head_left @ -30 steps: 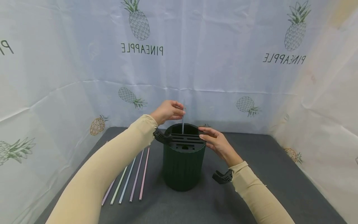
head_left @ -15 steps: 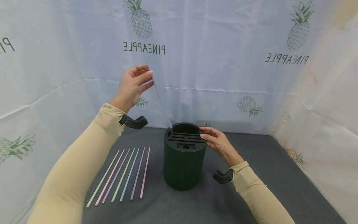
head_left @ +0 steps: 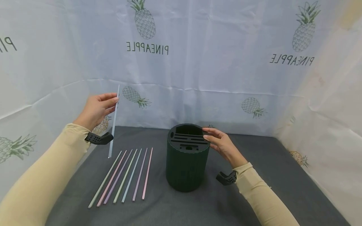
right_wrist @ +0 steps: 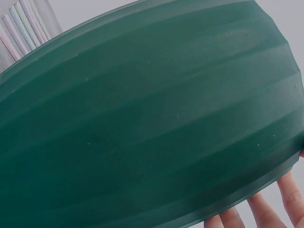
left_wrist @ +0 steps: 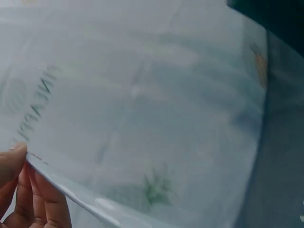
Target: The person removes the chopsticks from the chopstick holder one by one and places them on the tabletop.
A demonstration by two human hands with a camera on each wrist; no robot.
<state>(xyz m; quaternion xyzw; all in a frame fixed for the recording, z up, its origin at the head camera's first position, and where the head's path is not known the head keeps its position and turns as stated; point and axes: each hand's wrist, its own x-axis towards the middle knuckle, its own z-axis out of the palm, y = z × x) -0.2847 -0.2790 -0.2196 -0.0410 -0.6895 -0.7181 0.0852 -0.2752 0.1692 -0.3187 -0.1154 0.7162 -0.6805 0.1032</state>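
My left hand (head_left: 97,108) is raised at the left and pinches a pale blue chopstick (head_left: 114,125) near its upper end. The chopstick hangs almost upright, thicker end down, above the row on the table. In the left wrist view, the thumb and fingertips grip the chopstick (left_wrist: 78,197). My right hand (head_left: 220,142) holds the right side of a dark green round utensil holder (head_left: 185,169), thumb and forefinger at its rim. The holder's ribbed wall (right_wrist: 156,109) fills the right wrist view, with fingertips (right_wrist: 263,211) along its edge. Slots cross the holder's black top.
Several pastel chopsticks (head_left: 131,175) lie side by side on the dark table cover (head_left: 169,210), left of the holder. A white curtain (head_left: 198,56) printed with pineapples surrounds the table at the back and sides.
My left hand has lifted the chopstick up out of the holder and carried it left, over the row of chopsticks. The right hand has stayed at the holder's rim.
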